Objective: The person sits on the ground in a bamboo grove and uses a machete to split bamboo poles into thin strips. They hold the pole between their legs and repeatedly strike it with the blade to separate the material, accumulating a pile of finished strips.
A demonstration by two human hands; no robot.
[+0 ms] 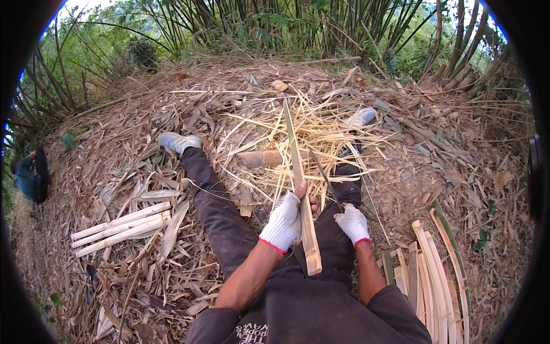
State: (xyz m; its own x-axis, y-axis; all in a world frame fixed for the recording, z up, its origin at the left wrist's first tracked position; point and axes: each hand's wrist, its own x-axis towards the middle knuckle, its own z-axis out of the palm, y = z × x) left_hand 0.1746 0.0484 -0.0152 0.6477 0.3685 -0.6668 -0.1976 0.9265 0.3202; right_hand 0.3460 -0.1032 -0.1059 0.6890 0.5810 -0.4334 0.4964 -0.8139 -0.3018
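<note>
My left hand (283,222), in a white knit glove with a red cuff, is closed around a long split bamboo strip (310,238). The strip slants from my lap toward the ground between my outstretched legs, its far end pointing away. In my right hand (352,223), gloved the same way, is the handle end of a knife (325,179) with a long, thin dark blade. The blade points forward and left, just right of the strip; whether it touches the strip I cannot tell. Pale bamboo shavings (338,135) lie heaped beyond both hands, partly over my right lower leg.
A short bamboo log (260,159) lies across the ground by the shavings. Trimmed pale strips (123,229) are stacked at left; longer split strips (438,281) lie beside my right hip. Dry leaves (160,275) cover the ground. Bamboo clumps (263,26) stand behind.
</note>
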